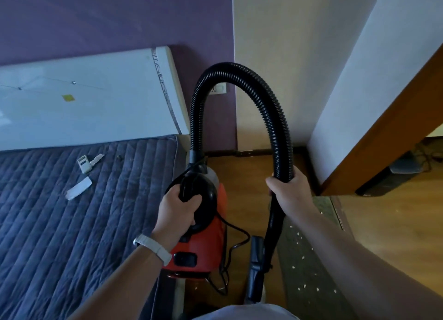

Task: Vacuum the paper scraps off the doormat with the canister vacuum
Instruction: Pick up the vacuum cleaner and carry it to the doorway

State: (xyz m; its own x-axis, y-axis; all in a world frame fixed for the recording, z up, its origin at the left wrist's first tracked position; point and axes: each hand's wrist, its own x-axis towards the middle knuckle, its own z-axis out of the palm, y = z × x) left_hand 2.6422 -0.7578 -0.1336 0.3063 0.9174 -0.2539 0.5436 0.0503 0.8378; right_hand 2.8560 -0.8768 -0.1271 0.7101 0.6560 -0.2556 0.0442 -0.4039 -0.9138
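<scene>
1. Paper scraps (304, 257), small pale flecks, lie scattered across the dark speckled doormat (311, 293) on the wooden floor at the lower right, just beside the doorway; none looks cleared, so the cleaning itself seems not yet begun.
2. Between the quilted grey-blue bed cover (72, 223) and the doormat stands the red and black canister vacuum (203, 243), its thin black cord (236, 243) looped loose on the floor beside it.
3. Closed around the black rounded handle on top of the canister is the left hand (178, 214), wearing a pale wristband.
4. Wrapped firmly around the black ribbed hose (239, 70), which arches high above the canister, is the right hand (286, 188), gripping near the hose's lower end.
5. Below that hand the black nozzle (255, 267) hangs close to the doormat's left edge; whether it touches the floor is hard to tell.
</scene>
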